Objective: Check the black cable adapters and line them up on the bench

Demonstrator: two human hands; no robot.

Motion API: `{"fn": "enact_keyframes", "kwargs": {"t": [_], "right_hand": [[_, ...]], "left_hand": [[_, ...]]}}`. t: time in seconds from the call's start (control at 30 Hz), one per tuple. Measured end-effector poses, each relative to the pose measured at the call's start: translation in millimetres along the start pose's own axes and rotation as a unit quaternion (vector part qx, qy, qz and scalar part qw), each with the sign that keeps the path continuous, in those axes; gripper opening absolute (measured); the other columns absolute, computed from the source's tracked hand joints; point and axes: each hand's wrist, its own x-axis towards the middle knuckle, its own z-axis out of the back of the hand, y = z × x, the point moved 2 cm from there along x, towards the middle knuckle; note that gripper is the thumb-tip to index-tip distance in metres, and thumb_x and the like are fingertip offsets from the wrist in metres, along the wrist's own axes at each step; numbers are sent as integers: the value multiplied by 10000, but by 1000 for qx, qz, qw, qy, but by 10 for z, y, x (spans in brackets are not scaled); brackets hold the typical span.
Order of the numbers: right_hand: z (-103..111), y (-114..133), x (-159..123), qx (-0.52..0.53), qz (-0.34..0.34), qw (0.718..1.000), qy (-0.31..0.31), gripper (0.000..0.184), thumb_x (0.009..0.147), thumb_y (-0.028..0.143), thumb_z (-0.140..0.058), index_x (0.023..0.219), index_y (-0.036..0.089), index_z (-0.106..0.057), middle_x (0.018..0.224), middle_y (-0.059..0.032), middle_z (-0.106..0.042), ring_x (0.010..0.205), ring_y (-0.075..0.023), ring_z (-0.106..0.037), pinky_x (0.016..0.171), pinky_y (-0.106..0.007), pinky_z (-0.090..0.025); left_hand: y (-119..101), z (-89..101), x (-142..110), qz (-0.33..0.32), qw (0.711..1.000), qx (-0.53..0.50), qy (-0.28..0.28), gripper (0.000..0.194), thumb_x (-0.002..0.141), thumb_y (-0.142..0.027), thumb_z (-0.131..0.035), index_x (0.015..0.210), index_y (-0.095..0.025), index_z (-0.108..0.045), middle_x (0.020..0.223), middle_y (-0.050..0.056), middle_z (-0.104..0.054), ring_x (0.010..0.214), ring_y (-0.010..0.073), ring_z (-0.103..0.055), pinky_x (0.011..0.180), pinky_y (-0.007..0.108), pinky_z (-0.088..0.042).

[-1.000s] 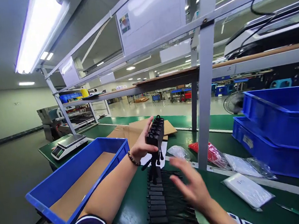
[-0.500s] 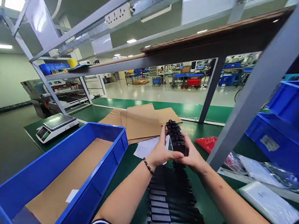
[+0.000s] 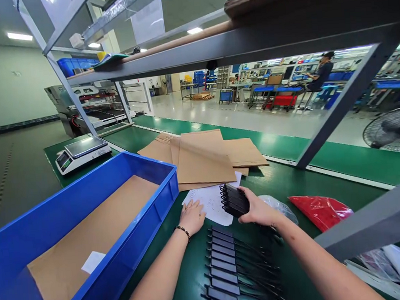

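Observation:
My right hand is closed around a stack of black flat parts, held just above the green table over a white printed sheet. My left hand lies flat with fingers spread on the left end of that sheet, a dark bead bracelet on its wrist. Nearer to me, several more black parts with thin stems lie in a row on the table between my forearms.
A blue bin lined with cardboard and a small white slip stands at the left. Cardboard sheets and a weighing scale lie further back. A red bag and clear bags sit right. A grey frame post slants overhead.
The stack of black parts came down from chest height toward the table. My left hand let go of it and dropped flat onto the sheet. The view tilted downward.

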Motion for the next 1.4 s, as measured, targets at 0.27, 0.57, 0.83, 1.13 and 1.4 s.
{"fn": "enact_keyframes", "kwargs": {"t": [0.27,0.57,0.83,1.13,1.4], "right_hand": [[-514,-108,189,-102,-41,993,38,982,442,271,-664,1290,134,-187,1231,-128,-335,1088,-259,-379,894,-343,-320],[-365,-143,315,-77,-88,984,133,614,673,536,-489,1127,122,-485,1112,-113,-525,1006,-221,-491,861,-297,-374],[-725,-16,377,-92,-71,992,48,566,815,514,-263,1202,126,-405,1234,-100,-436,1131,-183,-382,944,-277,-255],[-1001,105,54,-140,-129,981,-22,594,770,570,-314,1218,183,-366,1172,-121,-448,1092,-280,-360,876,-413,-250],[-1061,325,-40,-143,-115,983,-20,603,769,559,-331,1228,170,-357,1197,-130,-424,1113,-271,-341,875,-413,-257]], "left_hand": [[172,108,93,2,993,114,-10,412,726,-315,-415,1131,-270,-472,1332,-21,-317,1269,209,-106,1032,431,-11],[28,172,72,22,987,155,-42,434,762,-235,-362,1191,-203,-418,1356,47,-264,1271,210,-105,1038,414,-62],[-794,17,-1293,-316,925,212,-16,674,705,-599,-369,1275,-253,-271,1353,65,-268,1253,314,-119,979,548,-133],[-505,-607,-2055,-427,843,287,-156,341,778,-328,-452,1119,-318,-463,1242,27,-444,1164,276,-352,969,506,-214],[-550,-494,-2183,-434,843,306,-85,468,784,-410,-420,1229,-277,-362,1273,79,-403,1182,297,-317,922,495,-308]]}}
